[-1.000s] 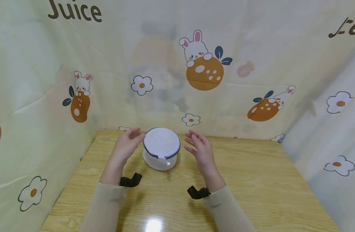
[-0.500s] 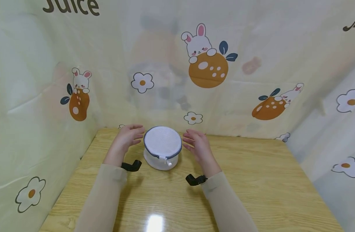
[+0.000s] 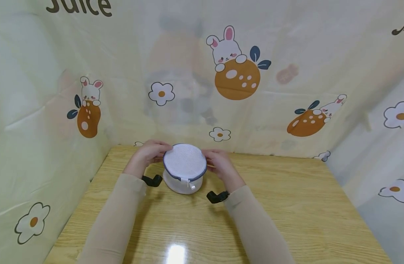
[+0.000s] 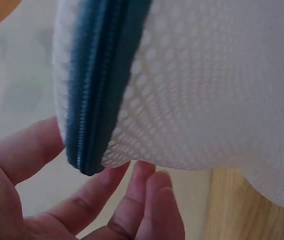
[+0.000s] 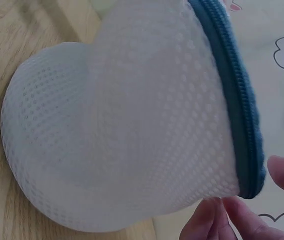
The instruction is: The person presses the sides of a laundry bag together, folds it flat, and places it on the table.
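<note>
A white mesh laundry bag [image 3: 185,161] stands upright on the table, round on top, with a dark blue zipper [image 4: 99,90] around its upper rim. A white pull tab [image 3: 191,186] hangs at its front. My left hand [image 3: 149,152] holds the rim at the left, its thumb reaching over the top and its fingers beneath the zipper band; the thumb tip is hidden in the left wrist view. At the right side, my right hand [image 3: 223,165] touches the mesh with its fingertips [image 5: 209,217]. In the right wrist view its thumb stands apart from the zipper.
The bag rests on a wood-grain table [image 3: 287,205] near its back edge. A pale curtain [image 3: 129,55] printed with rabbits, fruit and flowers closes off the back and both sides. A black wrist camera mount [image 3: 217,197] sits at each wrist.
Both hands have moved inward from beside the bag to touch it, the left at its rim and the right at its side. The bag stays in place; the head view has shifted slightly.
</note>
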Tool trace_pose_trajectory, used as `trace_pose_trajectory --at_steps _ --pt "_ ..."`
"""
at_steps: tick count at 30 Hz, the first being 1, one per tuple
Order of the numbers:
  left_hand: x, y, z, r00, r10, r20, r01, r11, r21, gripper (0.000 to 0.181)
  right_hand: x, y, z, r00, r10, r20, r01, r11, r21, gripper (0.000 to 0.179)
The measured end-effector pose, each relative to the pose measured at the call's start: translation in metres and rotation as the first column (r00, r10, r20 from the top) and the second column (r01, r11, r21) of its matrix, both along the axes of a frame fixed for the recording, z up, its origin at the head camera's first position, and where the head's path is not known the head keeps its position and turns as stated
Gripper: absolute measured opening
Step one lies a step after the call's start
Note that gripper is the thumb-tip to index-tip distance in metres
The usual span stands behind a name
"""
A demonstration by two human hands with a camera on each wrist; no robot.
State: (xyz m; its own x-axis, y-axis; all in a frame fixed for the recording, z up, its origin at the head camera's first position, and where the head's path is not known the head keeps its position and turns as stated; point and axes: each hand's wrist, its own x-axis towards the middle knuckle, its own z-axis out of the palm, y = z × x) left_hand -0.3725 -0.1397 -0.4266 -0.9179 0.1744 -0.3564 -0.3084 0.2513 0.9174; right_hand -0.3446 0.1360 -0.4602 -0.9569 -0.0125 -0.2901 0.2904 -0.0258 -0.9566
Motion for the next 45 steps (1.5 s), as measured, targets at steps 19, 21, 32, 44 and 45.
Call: trace_pose_trajectory --at_steps 19,21,32,44,45 --pt "-0.006 0.014 -0.010 1.000 -0.007 0.007 0.007 1.000 -0.001 0.040 -0.009 -0.011 -0.010 0.999 -0.039 0.034 0.038 0.999 0.022 0.037" --pt "-0.006 0.014 -0.012 1.000 -0.007 0.014 0.007 1.000 -0.008 0.040 -0.010 -0.012 -0.010 0.998 -0.047 0.040 0.047 0.999 0.014 0.036" --pt "-0.006 0.011 -0.015 0.999 -0.024 0.026 0.025 0.999 -0.033 0.039 -0.012 -0.014 -0.014 0.995 -0.073 0.065 0.075 0.997 -0.032 0.032" --pt "-0.001 0.005 -0.015 1.000 -0.014 0.015 0.015 0.999 -0.042 0.045 -0.008 -0.010 -0.015 0.997 -0.027 -0.066 0.042 0.971 0.235 0.033" --pt "0.001 0.004 -0.014 1.000 -0.013 0.015 0.014 0.999 -0.050 0.046 -0.006 -0.009 -0.015 0.997 -0.023 -0.072 0.041 0.966 0.254 0.034"
